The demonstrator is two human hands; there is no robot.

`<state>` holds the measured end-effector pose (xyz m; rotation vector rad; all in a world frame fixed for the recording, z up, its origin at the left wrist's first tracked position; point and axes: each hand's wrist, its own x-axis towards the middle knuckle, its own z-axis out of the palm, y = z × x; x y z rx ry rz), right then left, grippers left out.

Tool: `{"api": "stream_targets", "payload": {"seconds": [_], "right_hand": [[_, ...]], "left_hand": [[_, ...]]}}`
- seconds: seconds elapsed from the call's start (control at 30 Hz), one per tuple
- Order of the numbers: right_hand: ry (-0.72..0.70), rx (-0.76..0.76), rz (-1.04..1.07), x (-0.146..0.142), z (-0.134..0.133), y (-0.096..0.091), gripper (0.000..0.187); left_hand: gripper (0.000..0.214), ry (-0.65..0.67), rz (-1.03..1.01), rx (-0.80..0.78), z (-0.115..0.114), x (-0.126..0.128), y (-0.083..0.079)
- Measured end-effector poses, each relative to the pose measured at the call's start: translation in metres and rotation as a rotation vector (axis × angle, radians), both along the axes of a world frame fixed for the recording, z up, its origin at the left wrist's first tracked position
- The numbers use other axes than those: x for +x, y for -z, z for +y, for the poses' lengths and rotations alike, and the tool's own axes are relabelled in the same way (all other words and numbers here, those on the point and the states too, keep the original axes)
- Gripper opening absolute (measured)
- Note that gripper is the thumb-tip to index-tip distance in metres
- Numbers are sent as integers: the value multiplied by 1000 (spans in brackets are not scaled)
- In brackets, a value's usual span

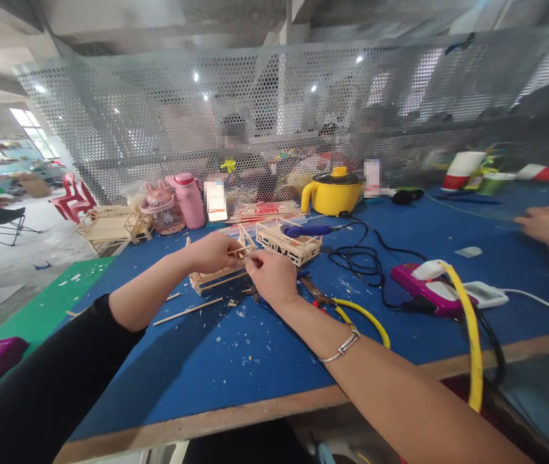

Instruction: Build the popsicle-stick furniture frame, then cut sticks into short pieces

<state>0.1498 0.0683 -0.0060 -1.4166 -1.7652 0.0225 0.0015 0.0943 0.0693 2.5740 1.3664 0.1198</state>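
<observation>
My left hand [216, 251] is closed at the top of a small wooden stick model [202, 283], its fingers on the thin upright sticks. My right hand [274, 277] pinches close beside the left fingertips; whatever it holds is too small to make out. Just behind the hands stands a second stick model [298, 251], with a blue glue gun [308, 230] resting across it. A loose wooden stick [187, 311] lies in front of the first model. Pliers with yellow handles [361, 312] lie beside my right wrist, partly hidden by it.
Toward the back stand a yellow electric pot [335, 193], a pink bottle [190, 200] and another wooden model [113, 229]. A purple power strip [419, 290] with cables sits at right. A co-worker's hand [545, 225] reaches in there. Scraps dot the blue table [236, 374].
</observation>
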Motion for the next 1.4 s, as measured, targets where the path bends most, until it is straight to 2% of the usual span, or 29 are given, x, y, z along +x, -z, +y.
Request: {"api": "stream_targets", "payload": {"seconds": [0.17,0.43,0.63,0.77,0.87,1.0,1.07,1.13,1.17,1.23,1.3,1.4], "right_hand": [[-3,4,12,0,0,0,19],[-34,2,49,0,0,1,19],[-99,-18,68,3,-1,-3,17],[-220,-27,82,12,-4,-7,16],[-330,-46,181,21,0,-9,15],[-294,-71,293,27,8,-8,16],[-302,-62,223,28,9,-7,16],[-360,-15,43,28,6,-9,17],[-401,19,-86,26,4,-11,17],[-479,93,-369,22,-2,-16,20],[-528,156,-609,16,-9,-22,22],[-578,243,-819,7,-18,-28,21]], "left_hand": [[33,2,-42,-2,-1,-2,-2],[25,-17,31,28,-1,0,-3],[27,-101,179,155,-12,-1,-1],[28,-138,262,218,-15,-11,5],[34,-175,278,286,-9,-23,10],[45,-114,178,342,-14,-34,13],[48,-71,9,488,-29,-33,16],[34,-92,-226,618,-49,-28,21],[27,-132,-352,625,-58,-24,25],[25,-305,-591,515,-72,-18,34],[33,-402,-664,319,-76,-14,44],[44,-385,-693,68,-74,-15,54]]}}
